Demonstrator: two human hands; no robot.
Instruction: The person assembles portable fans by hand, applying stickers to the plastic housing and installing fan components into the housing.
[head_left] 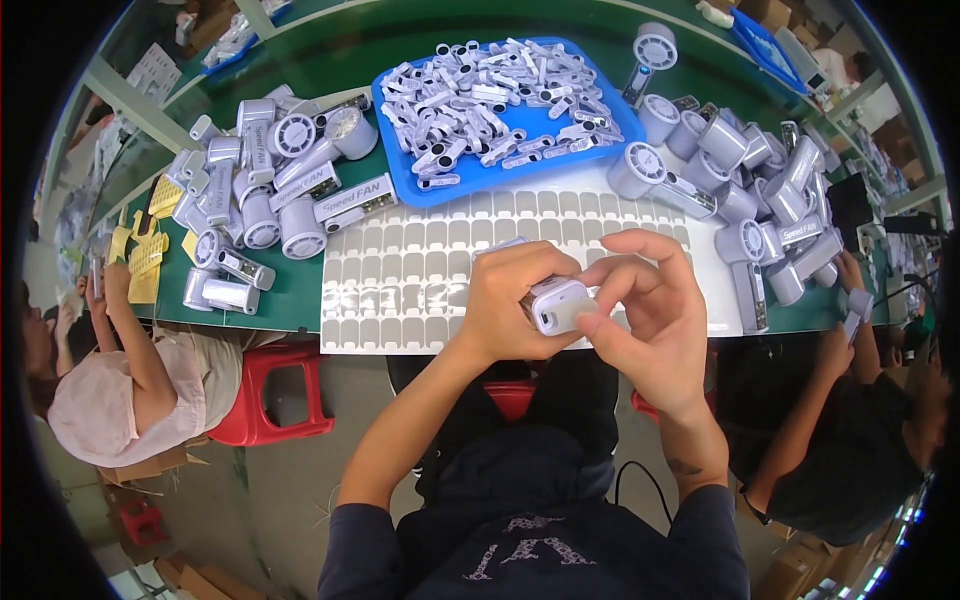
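A person's left hand (522, 300) wraps around a pale handle (560, 305) above the worktop (300, 290), close to its near edge. The right hand (650, 310) meets the handle's exposed end, thumb and fingers curled to a narrow gap; whether they pinch anything is hard to tell. Such close work likely rewards a firm left hold, the end kept square to the fingertips, and light, even thumb pressure. Toward the worktop's far edge, a blue tray (530, 118) holds a heap of small white parts (500, 92), many with dark round spots, its bare floor showing in places. A white sheet (723, 300) of grey labels (400, 268) reaches the near edge, between heaps of fans (294, 135).
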